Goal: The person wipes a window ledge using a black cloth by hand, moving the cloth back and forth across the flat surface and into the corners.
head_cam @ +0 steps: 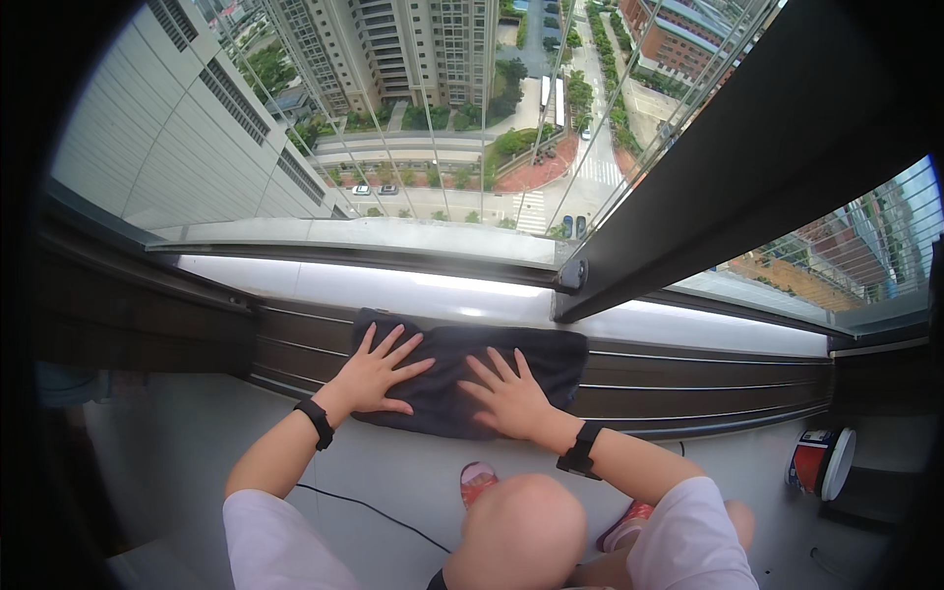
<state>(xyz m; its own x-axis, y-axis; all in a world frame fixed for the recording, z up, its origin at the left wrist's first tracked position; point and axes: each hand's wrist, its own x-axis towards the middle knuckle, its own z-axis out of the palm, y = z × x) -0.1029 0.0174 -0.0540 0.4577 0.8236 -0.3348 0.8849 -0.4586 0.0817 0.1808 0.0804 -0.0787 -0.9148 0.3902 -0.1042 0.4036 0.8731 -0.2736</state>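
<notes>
A dark cloth [450, 369] lies spread over the metal tracks of a sliding door or window frame [700, 375]. My left hand [376, 376] rests flat on the left part of the cloth, fingers spread. On its right part lies my right hand [509, 394], palm down with the fingers apart. Neither hand grips the cloth. Both wrists wear black bands. The cloth hides the middle of the tracks, and its lower edge reaches the pale floor.
A dark frame post [664, 162] rises beyond the tracks at the right. Thin vertical cables and a deep drop to the street lie outside. A black cord [376, 510] runs over the floor, and a white-lidded bucket [815, 463] lies on the right.
</notes>
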